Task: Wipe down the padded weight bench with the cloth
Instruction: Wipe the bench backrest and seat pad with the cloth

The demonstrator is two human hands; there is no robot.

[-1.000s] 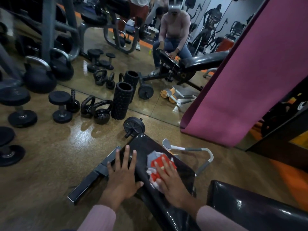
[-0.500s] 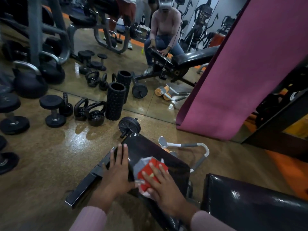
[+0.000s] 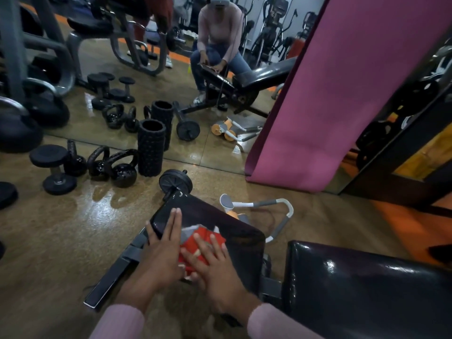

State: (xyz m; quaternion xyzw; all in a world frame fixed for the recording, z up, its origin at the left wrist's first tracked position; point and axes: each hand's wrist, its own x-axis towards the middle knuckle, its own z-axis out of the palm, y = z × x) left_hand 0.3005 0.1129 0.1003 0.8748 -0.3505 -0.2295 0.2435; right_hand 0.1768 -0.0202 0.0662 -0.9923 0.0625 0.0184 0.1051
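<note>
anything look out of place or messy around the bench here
Nothing looks damaged or spilled. The one stray item is the ab roller, lying on the floor close against the far side of the seat pad. The right hand presses the red cloth flat on the pad; the left hand rests beside it.

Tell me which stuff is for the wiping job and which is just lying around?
For the job: cloth, bench pad, left hand, right hand.

Just lying around: foam roller, kettlebells, dumbbell, pink mat, ab roller.
</note>
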